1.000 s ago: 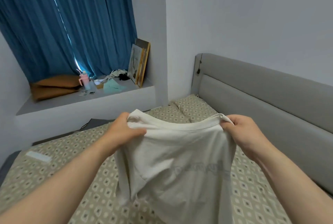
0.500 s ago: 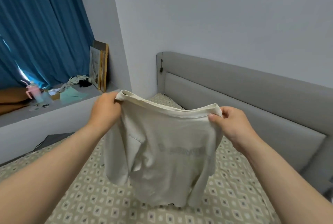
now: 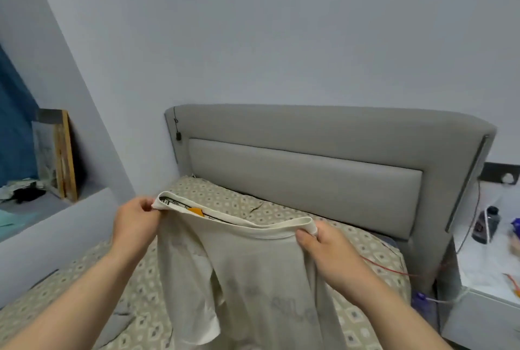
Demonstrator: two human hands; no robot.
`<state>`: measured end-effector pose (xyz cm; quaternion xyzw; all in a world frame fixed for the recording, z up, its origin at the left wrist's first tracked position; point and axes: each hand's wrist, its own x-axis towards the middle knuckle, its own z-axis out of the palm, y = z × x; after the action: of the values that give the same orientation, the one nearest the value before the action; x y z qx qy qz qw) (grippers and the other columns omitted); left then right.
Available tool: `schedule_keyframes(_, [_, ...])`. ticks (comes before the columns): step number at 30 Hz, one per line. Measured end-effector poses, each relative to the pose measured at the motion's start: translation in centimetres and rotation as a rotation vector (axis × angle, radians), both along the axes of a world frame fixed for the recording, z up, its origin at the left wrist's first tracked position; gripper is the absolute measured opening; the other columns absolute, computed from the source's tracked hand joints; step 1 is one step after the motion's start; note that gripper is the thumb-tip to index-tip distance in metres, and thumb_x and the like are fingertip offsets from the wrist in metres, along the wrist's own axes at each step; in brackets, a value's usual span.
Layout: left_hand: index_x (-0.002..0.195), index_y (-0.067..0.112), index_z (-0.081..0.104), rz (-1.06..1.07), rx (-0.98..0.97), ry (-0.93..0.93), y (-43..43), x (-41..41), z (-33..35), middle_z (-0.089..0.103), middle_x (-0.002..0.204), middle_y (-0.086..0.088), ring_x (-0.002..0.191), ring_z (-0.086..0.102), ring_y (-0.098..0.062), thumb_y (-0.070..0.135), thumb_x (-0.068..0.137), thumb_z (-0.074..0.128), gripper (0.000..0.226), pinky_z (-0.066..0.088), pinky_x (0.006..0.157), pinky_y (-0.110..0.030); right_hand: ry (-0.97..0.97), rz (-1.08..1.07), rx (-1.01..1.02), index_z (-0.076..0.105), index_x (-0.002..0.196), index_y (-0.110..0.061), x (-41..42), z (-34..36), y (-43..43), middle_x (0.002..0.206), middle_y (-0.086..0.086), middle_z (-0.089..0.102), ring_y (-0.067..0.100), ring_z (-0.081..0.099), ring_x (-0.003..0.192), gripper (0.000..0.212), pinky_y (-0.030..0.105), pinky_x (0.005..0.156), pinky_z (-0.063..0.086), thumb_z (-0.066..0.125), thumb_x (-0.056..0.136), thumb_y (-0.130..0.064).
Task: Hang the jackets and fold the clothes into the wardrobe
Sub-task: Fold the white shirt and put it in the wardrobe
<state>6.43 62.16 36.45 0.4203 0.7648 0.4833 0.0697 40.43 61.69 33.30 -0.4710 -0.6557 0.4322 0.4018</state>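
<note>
A cream white T-shirt (image 3: pixel 247 273) with faint grey lettering hangs in the air above the bed (image 3: pixel 281 209). My left hand (image 3: pixel 135 223) pinches the left end of its neckband. My right hand (image 3: pixel 326 248) grips the right end of the neckband, thumb on the near side. The neck opening is stretched between them, showing an orange label inside. The shirt's lower part runs out of the bottom of the view. No wardrobe or jacket is visible.
A grey padded headboard (image 3: pixel 309 169) stands behind the patterned bed. A white bedside table (image 3: pixel 489 262) on the right carries a dark bottle (image 3: pixel 485 223) and cables. On the left, a window ledge (image 3: pixel 42 209) holds framed pictures (image 3: pixel 56 152) and clutter.
The view has swung right, from the curtain and ledge to the headboard and bedside table. Both hands keep hold of the shirt's neckband, which now opens toward me, showing the label.
</note>
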Motion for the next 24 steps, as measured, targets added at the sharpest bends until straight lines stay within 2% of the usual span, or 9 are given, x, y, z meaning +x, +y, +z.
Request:
schedule_keyframes(3, [0.072, 0.012, 0.068, -0.086, -0.037, 0.183, 3.4, 1.1, -6.6, 0.064, 0.071, -0.007, 0.073, 0.057, -0.028, -0.001, 0.082, 0.054, 0.022, 0.042, 0.062, -0.037, 0.017, -0.065, -0.018, 0.068, 0.083, -0.02, -0.3, -5.9, 1.7, 0.082, -0.009, 0.073, -0.001, 0.065, 0.075, 0.021, 0.022, 0.072, 0.049, 0.055, 0.098, -0.015])
schedule_keyframes(5, [0.075, 0.012, 0.068, -0.165, -0.014, 0.153, 5.0, 1.8, -12.0, 0.066, 0.075, -0.005, 0.075, 0.059, -0.024, -0.007, 0.081, 0.05, 0.027, 0.043, 0.064, -0.036, 0.079, -0.084, -0.032, 0.068, 0.077, -0.018, -0.8, -10.0, 2.7, 0.074, -0.012, 0.072, -0.005, 0.063, 0.067, 0.027, 0.013, 0.062, 0.046, 0.053, 0.098, -0.008])
schedule_keyframes(7, [0.083, 0.015, 0.067, -0.211, -0.028, -0.009, 6.1, 1.4, -17.6, 0.067, 0.081, -0.002, 0.079, 0.059, -0.017, -0.008, 0.082, 0.048, 0.03, 0.043, 0.064, -0.034, 0.132, -0.095, -0.054, 0.07, 0.076, -0.017, -1.6, -14.4, 3.4, 0.075, -0.008, 0.073, 0.0, 0.066, 0.07, 0.031, 0.015, 0.063, 0.047, 0.052, 0.098, -0.005])
schedule_keyframes(11, [0.088, 0.01, 0.07, -0.365, -0.133, -0.268, 5.3, -1.0, -26.8, 0.073, 0.083, -0.011, 0.084, 0.067, -0.031, -0.001, 0.08, 0.046, 0.028, 0.05, 0.07, -0.042, 0.22, -0.139, -0.076, 0.07, 0.084, -0.013, -3.3, -23.3, 2.9, 0.08, 0.002, 0.074, 0.014, 0.067, 0.074, 0.023, 0.028, 0.068, 0.049, 0.054, 0.098, -0.006])
schedule_keyframes(15, [0.087, 0.015, 0.075, -0.368, -0.15, -0.339, 2.6, -3.3, -31.6, 0.074, 0.088, -0.011, 0.089, 0.066, -0.032, -0.006, 0.08, 0.044, 0.038, 0.052, 0.081, -0.05, 0.213, -0.147, -0.114, 0.069, 0.089, -0.009, -4.9, -28.3, -0.5, 0.087, 0.007, 0.073, 0.016, 0.064, 0.078, 0.016, 0.034, 0.072, 0.047, 0.055, 0.097, -0.007])
schedule_keyframes(17, [0.085, 0.011, 0.073, -0.348, -0.099, -0.422, 1.1, -3.7, -32.5, 0.074, 0.086, -0.015, 0.081, 0.067, -0.034, -0.008, 0.08, 0.045, 0.034, 0.052, 0.078, -0.05, 0.184, -0.167, -0.095, 0.065, 0.081, -0.011, -5.7, -29.1, -2.2, 0.079, 0.002, 0.066, 0.014, 0.059, 0.075, 0.017, 0.033, 0.07, 0.044, 0.056, 0.096, -0.007])
schedule_keyframes(20, [0.072, 0.005, 0.065, -0.366, -0.044, -0.583, -1.0, -3.9, -32.5, 0.07, 0.063, -0.008, 0.06, 0.061, -0.021, -0.015, 0.083, 0.039, 0.034, 0.044, 0.065, -0.036, 0.186, -0.179, -0.072, 0.063, 0.075, -0.016, -7.8, -29.3, -5.0, 0.075, -0.002, 0.061, 0.01, 0.057, 0.072, 0.023, 0.023, 0.065, 0.044, 0.057, 0.096, -0.009])
schedule_keyframes(22, [0.08, 0.005, 0.063, -0.38, -0.008, -0.773, -2.2, -4.4, -32.5, 0.07, 0.065, -0.006, 0.07, 0.062, -0.024, -0.014, 0.086, 0.037, 0.033, 0.047, 0.067, -0.035, 0.238, -0.147, -0.105, 0.066, 0.079, -0.013, -10.0, -28.8, -7.3, 0.075, -0.007, 0.062, 0.007, 0.059, 0.07, 0.018, 0.015, 0.059, 0.045, 0.059, 0.095, -0.01])
schedule_keyframes(24, [0.101, 0.002, 0.064, -0.369, 0.002, -1.015, -3.2, -5.2, -32.6, 0.072, 0.092, -0.015, 0.09, 0.066, -0.03, -0.006, 0.092, 0.039, 0.028, 0.054, 0.082, -0.041, 0.271, -0.051, -0.161, 0.074, 0.086, -0.012, -12.5, -28.5, -10.0, 0.097, -0.017, 0.069, -0.001, 0.066, 0.09, 0.009, 0.012, 0.073, 0.05, 0.067, 0.092, -0.014])
